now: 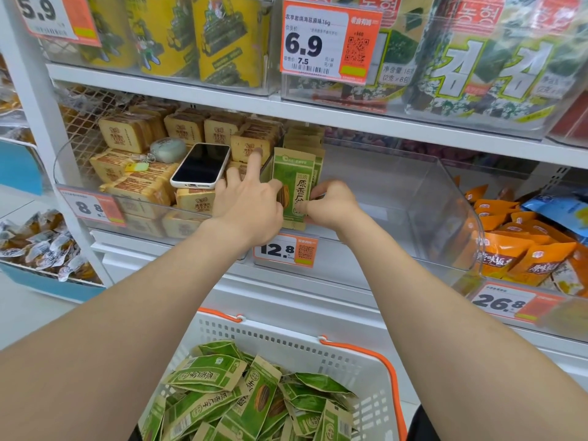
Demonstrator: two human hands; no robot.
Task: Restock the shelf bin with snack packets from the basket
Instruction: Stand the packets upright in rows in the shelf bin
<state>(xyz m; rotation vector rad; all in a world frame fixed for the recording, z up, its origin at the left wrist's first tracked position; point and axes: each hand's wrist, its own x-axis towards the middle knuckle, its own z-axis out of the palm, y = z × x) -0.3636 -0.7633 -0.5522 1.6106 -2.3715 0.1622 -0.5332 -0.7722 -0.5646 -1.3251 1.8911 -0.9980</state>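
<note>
left hand (248, 206) fingers apart, thumb on packet (293, 183) | right hand (331, 205) fingers clamp its 3 o'clock edge | basket (359, 361) cropped, 6 o'clock

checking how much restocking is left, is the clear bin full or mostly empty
Mostly empty: the clear bin holds only a short row of green packets at its left end.

The one head-worn camera is looking forward and down, facing the shelving head-on from close by. The outstretched forearms are rising from the lower corners to the left hand (248, 203) and right hand (332, 202), which are meeting at a snack packet (294, 189) at frame centre. The basket (286, 342) is sitting nearest, along the bottom edge. The wide lens is bowing the shelf bin (413, 202) at centre right.
</note>
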